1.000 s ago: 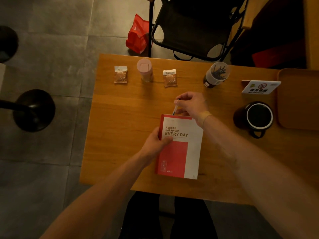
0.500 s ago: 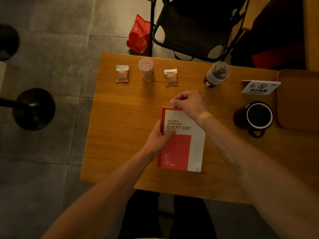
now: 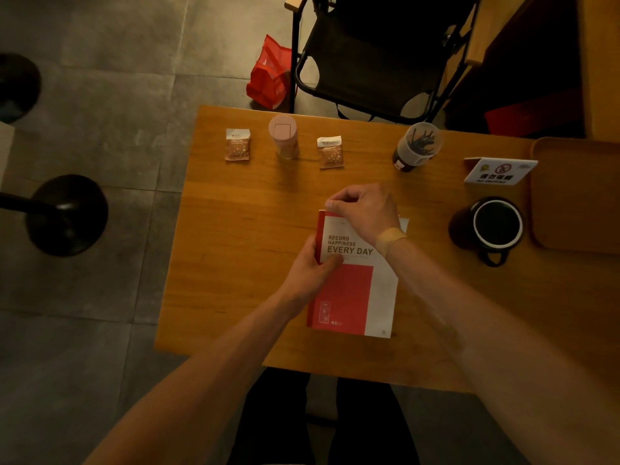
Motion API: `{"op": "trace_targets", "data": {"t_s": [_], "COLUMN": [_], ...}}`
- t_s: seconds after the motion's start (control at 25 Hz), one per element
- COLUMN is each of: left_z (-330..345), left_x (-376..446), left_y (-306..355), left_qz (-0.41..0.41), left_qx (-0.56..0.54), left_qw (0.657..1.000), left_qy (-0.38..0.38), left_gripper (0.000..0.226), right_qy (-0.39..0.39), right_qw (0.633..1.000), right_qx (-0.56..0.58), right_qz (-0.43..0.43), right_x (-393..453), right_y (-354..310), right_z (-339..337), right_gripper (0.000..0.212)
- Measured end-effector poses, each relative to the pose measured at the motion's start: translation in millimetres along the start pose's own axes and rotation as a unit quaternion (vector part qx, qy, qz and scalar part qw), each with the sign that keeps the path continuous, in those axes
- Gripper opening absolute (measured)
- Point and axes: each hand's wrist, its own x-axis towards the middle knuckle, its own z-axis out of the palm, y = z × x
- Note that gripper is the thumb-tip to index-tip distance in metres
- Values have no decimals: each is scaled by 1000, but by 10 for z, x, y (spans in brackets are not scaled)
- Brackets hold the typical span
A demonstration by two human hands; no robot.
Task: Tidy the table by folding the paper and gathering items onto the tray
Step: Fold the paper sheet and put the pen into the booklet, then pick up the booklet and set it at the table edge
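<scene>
Your left hand (image 3: 313, 266) grips the red-and-white notebook's (image 3: 355, 290) left edge (thumb on cover), flat mid-table (image 3: 235, 246). Your right hand (image 3: 364, 209) pinches its top-left corner; can't tell what's held. Tray (image 3: 577, 196) far right.

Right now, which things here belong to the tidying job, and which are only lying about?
Job: notebook, tray, two snack packets, pink cup, mug, stick jar, both hands.

Lying about: sign, chair, red bag, stool.
</scene>
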Motion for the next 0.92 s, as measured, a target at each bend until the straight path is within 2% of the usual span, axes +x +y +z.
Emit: {"op": "trace_targets", "data": {"t_s": [0.08,0.16,0.2,0.24,0.28,0.32,0.36,0.44,0.64,0.92], "left_z": [-2,-11,-8,2,13,30,53,97,257,356], "left_x": [-5,-24,-37,-50,-72,-102,-139,-205,-522,-948], "left_y": [-9,-10,0,13,25,43,70,117,293,393], "left_qz": [-2,-3,-3,-5,-11,-18,-23,-36,-64,-59], "left_qx": [-10,-25,-32,-40,-51,-64,-77,-81,-80,-109], "left_qw": [1000,1000,999,999,998,997,996,995,993,987], "left_qy": [3,14,21,26,31,36,41,45,53,100], "left_gripper": [38,37,37,38,39,40,41,42,43,39], "right_qy": [21,88,120,127,109,71,27,-50,-179,-175], "right_qw": [996,971,960,964,979,991,987,950,919,927], "right_qx": [-75,-217,-249,-235,-166,-53,69,221,250,280], "right_qz": [-36,-52,-37,-4,42,95,143,214,245,177], "right_x": [-28,-102,-157,-225,-306,-393,-488,-658,-1038,-1372], "right_y": [72,220,309,397,482,558,619,712,806,696], "right_z": [-27,-100,-154,-209,-257,-296,-338,-438,-761,-872], "right_gripper": [31,50,59,69,80,90,97,92,60,39]}}
